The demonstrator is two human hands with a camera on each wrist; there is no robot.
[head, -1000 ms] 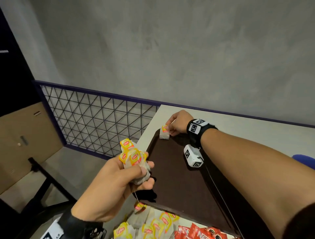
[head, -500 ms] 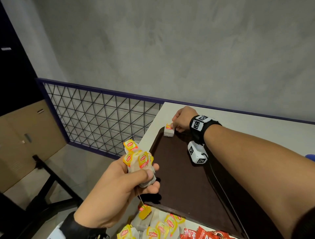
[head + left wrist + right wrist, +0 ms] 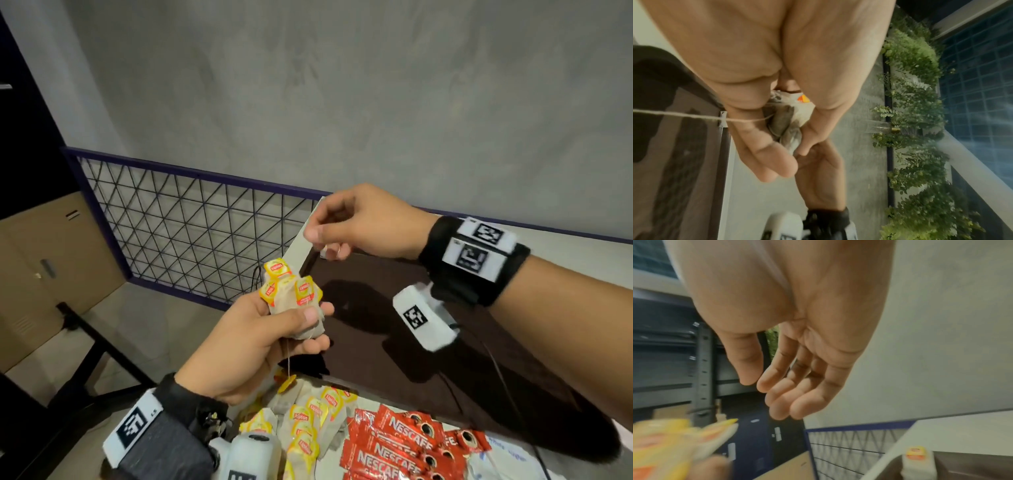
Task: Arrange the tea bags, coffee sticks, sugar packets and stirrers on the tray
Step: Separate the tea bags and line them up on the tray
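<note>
Our left hand [image 3: 253, 339] grips a bunch of tea bags [image 3: 291, 294] in curled fingers and thumb, held just off the tray's [image 3: 376, 342] near left corner; one tag dangles on its string [image 3: 289, 359] below the fist. Our right hand [image 3: 356, 222] hovers above the tray's far left corner, fingers loosely bent, holding nothing. The right wrist view shows what the head view hides behind those fingers: a single tea bag [image 3: 918, 462] lying in that far corner, apart from the hand. Loose tea bags [image 3: 315, 421] and red coffee sticks [image 3: 404, 442] lie on the table [image 3: 565, 240] beside the tray's near edge. The left wrist view shows the bags' grey undersides [image 3: 785, 123].
</note>
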